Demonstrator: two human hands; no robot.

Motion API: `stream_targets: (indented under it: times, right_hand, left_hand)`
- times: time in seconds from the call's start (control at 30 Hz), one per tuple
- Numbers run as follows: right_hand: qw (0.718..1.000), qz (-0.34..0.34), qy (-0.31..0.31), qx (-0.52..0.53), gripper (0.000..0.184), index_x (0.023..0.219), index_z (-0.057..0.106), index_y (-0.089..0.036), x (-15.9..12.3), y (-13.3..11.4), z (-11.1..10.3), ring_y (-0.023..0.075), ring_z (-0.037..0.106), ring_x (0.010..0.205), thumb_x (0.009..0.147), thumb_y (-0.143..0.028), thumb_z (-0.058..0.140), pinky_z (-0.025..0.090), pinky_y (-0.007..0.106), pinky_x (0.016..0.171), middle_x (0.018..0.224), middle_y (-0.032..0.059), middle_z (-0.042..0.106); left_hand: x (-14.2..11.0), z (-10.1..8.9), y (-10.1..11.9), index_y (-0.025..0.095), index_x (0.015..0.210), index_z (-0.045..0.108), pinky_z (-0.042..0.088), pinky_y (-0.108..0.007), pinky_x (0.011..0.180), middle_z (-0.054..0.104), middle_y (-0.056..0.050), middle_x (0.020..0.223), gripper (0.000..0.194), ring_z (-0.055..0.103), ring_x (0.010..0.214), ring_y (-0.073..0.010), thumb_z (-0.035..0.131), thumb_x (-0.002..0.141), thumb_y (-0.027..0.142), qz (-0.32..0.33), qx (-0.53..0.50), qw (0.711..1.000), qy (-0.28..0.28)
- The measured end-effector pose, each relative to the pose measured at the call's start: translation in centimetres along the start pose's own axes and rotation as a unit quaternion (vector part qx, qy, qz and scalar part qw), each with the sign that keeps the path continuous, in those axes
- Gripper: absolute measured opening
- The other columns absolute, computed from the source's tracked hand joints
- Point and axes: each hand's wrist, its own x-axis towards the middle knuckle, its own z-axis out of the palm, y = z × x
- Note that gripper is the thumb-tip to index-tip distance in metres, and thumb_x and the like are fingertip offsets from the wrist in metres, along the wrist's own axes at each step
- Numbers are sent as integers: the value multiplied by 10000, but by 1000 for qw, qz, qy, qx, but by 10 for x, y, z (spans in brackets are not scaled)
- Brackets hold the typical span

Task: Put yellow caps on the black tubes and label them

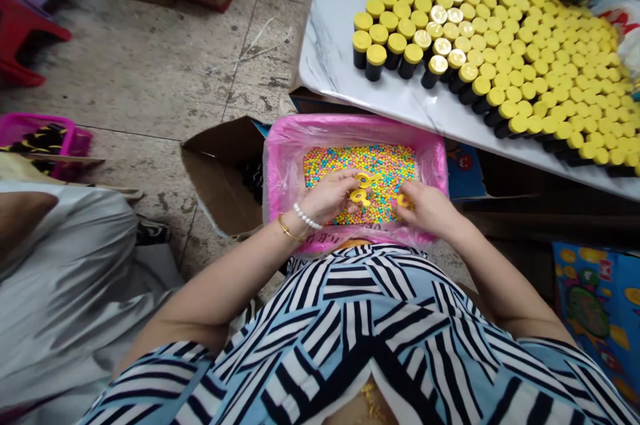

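Observation:
A pink basin (356,124), lined with clear plastic, holds many small coloured balls (345,160) in pink, yellow, blue and orange. Over its left half, my left hand (330,197) is closed on yellow plastic pieces (361,196) with round, ring-like heads and short stems; at least two show. To the right, my right hand (429,209) pinches another yellow piece (403,200), mostly covered by the fingers. Both hands are just above the balls, a small gap apart. Whether the fingertips touch the balls, I cannot tell.
A white marbled table (330,45) at upper right carries many black tubes with yellow caps (376,55). An opened cardboard box (220,175) adjoins the basin's left side. Someone in grey clothing (90,278) sits at left, near a pink basket (75,138). A red stool (30,38) stands farther back.

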Motion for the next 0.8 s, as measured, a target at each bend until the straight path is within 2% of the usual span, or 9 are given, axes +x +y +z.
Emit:
stream_targets:
  times: [0.2,0.3,0.37,0.4,0.47,0.53,0.6,0.7,0.8]
  right_hand:
    - [963,-11,110,248,342,1212,649,-200,-8,16,-23,170,602,801,919,-370,604,448,285,746,952,39,676]
    - [938,2,100,333,244,1110,609,-207,-9,22,-28,158,585,755,890,-261,519,456,277,703,923,21,647]
    - [952,-22,75,297,166,989,595,-205,-10,24,-30,151,560,725,837,-219,529,438,263,676,857,9,614]
    - [969,-40,53,238,118,927,597,-201,-10,24,-30,157,561,739,817,-216,556,432,263,680,849,16,607]
    - [996,-53,-7,71,72,868,627,-182,-10,21,-27,187,587,789,825,-231,596,429,281,693,898,63,622]
    - [992,-34,-74,-91,129,907,678,-160,-8,15,-17,226,622,818,885,-231,572,428,304,680,983,126,638]
    - [974,-16,-130,-187,223,974,711,-145,-6,7,-6,259,656,829,943,-195,496,435,321,661,1043,171,643]
    - [960,-30,-160,-226,295,1049,712,-139,-1,-3,6,290,685,868,975,-167,427,459,332,659,1071,187,648]
    - [964,-46,-145,-219,267,1080,695,-148,0,-8,4,292,693,897,976,-209,457,474,327,675,1080,177,653]
  left_hand:
    - [-5,12,0,166,898,636,375,-190,399,676,-50,805,298,581,566,-121,684,818,450,2,-67,998,-21]
    - [-1,17,-4,161,847,637,367,-187,449,662,-34,809,225,552,572,-99,716,787,364,34,5,999,-5]
    - [0,14,-7,162,861,668,385,-204,504,662,-29,791,192,537,575,-100,669,820,350,65,137,988,-3]
    - [0,12,-9,167,875,687,399,-217,542,663,-29,771,201,545,591,-111,640,851,360,92,233,968,5]
    - [-1,5,-13,185,941,715,424,-248,632,683,-40,782,228,594,676,-150,598,910,379,162,439,883,45]
    - [-1,-1,-19,210,1067,710,430,-279,701,712,-69,876,240,640,795,-199,574,945,366,208,601,768,80]
    - [1,-6,-26,220,1149,681,426,-296,713,716,-96,926,253,659,844,-233,556,958,329,200,700,682,72]
    - [5,-9,-32,203,1084,687,426,-305,700,711,-119,900,214,668,813,-247,524,964,272,164,758,630,25]
    - [12,-5,-25,193,980,705,442,-316,717,712,-130,884,226,670,799,-248,516,974,316,155,761,630,11]
